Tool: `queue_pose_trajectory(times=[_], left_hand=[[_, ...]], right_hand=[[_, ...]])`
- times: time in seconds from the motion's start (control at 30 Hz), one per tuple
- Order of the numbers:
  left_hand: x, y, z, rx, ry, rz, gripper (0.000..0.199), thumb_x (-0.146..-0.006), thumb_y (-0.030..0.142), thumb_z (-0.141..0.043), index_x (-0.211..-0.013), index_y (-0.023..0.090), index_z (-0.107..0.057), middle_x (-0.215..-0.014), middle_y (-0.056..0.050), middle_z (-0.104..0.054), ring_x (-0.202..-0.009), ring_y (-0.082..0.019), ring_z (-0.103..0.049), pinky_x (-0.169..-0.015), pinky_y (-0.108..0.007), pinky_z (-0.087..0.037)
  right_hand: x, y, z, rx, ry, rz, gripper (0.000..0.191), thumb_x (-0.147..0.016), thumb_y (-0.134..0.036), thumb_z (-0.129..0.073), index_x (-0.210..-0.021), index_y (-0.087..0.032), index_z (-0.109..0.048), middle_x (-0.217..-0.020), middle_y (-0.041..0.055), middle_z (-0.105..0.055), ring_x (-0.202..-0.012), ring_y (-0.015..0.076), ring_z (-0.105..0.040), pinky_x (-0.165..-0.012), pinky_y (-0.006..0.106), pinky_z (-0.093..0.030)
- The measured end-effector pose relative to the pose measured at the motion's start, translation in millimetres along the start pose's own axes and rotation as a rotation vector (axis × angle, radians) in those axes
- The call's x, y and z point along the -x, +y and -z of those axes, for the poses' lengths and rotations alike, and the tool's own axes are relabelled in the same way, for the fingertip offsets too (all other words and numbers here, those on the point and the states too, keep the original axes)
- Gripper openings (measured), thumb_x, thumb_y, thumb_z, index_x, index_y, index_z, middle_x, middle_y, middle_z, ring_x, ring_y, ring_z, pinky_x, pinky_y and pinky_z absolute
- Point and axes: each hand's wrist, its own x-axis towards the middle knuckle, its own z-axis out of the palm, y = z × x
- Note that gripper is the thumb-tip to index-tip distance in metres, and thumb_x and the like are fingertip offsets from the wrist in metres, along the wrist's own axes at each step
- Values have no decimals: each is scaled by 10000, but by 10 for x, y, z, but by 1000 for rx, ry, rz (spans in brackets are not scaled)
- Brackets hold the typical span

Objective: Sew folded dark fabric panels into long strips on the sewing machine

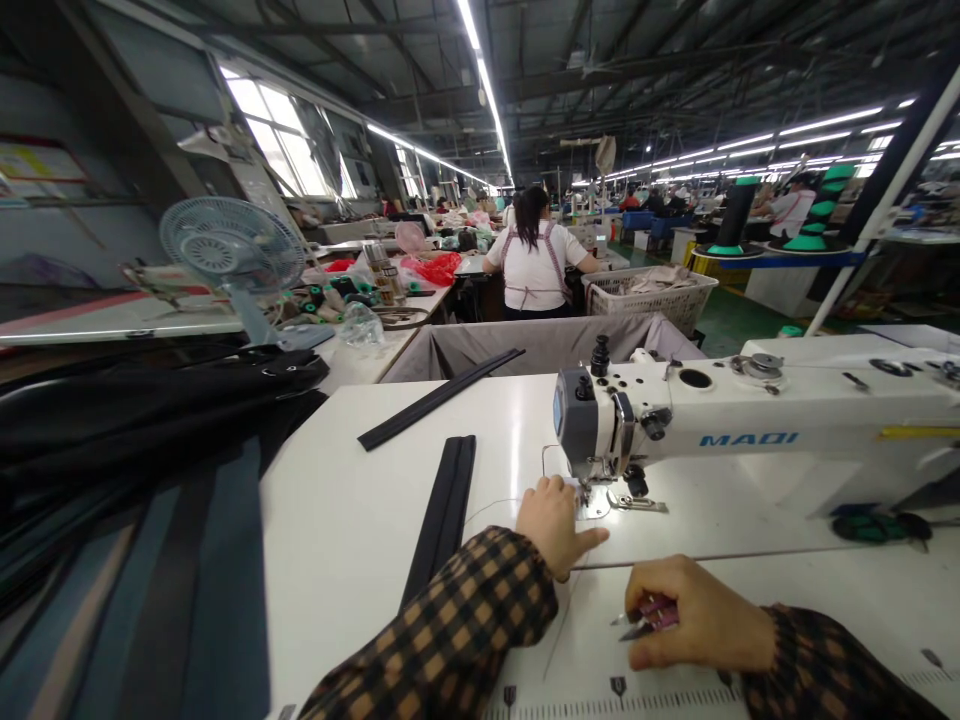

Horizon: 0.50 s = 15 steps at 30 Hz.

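My left hand (555, 525) rests flat on the white sewing table (360, 520), just in front of the presser foot (592, 503) of a white MAQI industrial sewing machine (675, 405). A thin thread runs across the tabletop near those fingers. My right hand (694, 615) lies nearer the front edge, closed around small pink-handled scissors (649, 615) with metal blades pointing left. A long dark strip of folded fabric (442, 510) lies beside my left forearm, and a second dark strip (439, 397) lies farther back.
A heap of dark fabric pieces (127, 480) fills the left side. Behind the table stand a grey fabric bin (525, 345), a blue-white electric fan (232, 245), and a cluttered workbench (390, 340). A co-worker (534, 265) sits beyond, beside a white basket (652, 300).
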Motion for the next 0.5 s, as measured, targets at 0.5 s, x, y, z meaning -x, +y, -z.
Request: queue_pose_trajectory(times=[0.5], left_hand=[[-119,-1343,282,151,63,595,517,-713,389,-594,-1123,114,-441,-1214,-153,-432,-1122,-284,-393,-894,-461,-323]], right_hand=[[651,1015,205,575,595,-377,367,-737,-584,-453,-898,-274,-567,-802,-18,-619,-688,175,-583,-579,275,-427]])
